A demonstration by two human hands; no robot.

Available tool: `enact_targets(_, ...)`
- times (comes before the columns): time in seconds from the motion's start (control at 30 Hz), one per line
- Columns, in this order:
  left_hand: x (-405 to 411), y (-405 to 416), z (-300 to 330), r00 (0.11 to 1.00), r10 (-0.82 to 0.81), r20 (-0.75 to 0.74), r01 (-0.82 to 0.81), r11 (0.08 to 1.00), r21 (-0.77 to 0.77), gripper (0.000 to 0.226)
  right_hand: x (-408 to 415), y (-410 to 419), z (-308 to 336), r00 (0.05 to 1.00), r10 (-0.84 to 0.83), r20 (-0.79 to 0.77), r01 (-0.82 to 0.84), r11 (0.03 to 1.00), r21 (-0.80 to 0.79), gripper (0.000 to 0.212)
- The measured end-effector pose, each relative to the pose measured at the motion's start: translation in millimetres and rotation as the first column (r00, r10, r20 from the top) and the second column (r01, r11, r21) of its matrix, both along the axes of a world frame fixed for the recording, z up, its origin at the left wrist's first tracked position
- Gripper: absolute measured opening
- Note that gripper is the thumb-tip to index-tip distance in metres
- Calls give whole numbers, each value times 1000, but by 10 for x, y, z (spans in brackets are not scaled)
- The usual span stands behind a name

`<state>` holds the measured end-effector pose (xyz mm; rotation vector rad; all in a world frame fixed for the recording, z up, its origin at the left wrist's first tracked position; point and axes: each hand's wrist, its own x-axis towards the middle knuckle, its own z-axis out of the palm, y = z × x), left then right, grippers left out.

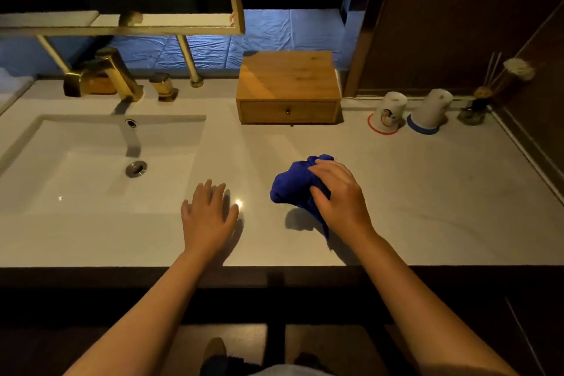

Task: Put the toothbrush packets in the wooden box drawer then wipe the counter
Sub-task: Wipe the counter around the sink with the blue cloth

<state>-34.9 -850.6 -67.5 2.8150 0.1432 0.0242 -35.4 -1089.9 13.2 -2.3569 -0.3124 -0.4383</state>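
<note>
A crumpled blue cloth (290, 183) lies on the white counter (427, 198), and my right hand (338, 192) is closed over its right side, pressing it down. My left hand (209, 210) rests flat on the counter with its fingers spread, just right of the sink and holding nothing. At the back of the counter stands the wooden box (288, 82); its drawer (288, 111) with a small dark knob is shut. No toothbrush packets are in view.
A white sink (91, 162) with a gold tap (103, 76) fills the left side. Two upturned cups (386, 113) (430, 111) and a reed diffuser (479, 104) stand at the back right. A gold-framed mirror shelf (122, 24) hangs over the tap. The counter's front edge is near my arms.
</note>
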Motion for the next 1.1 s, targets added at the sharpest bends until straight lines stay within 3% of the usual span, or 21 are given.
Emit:
enact_targets(0.2, -113, -520, -169, 993, 41, -114, -32, 996, 80, 72, -116, -1037, 62, 997, -52, -50, 50, 998, -42, 31)
enact_targets(0.43, -93, -535, -180, 995, 62, -78, -53, 993, 104, 71, -172, -2180, 243, 962, -255, -99, 233, 953, -193, 36)
enact_targets(0.6, -93, -526, -200, 995, 68, -72, -58, 990, 128, 70, -149, -2637, 236, 902, -379, -206, 347, 921, -175, 37)
enact_targets(0.8, -80, -513, -202, 995, 66, -68, -56, 988, 142, 70, -146, -2471, -365, 902, -278, -330, 224, 955, -193, 34)
enact_targets(1.0, -82, -510, -211, 995, 63, -71, -52, 988, 146, 69, -308, -2380, -787, 832, -318, -455, 144, 915, -377, 63)
enact_targets(1.1, -81, -503, -216, 996, 59, -72, -48, 988, 145, 68, -311, -2487, -766, 822, -223, -524, -30, 902, -430, 78)
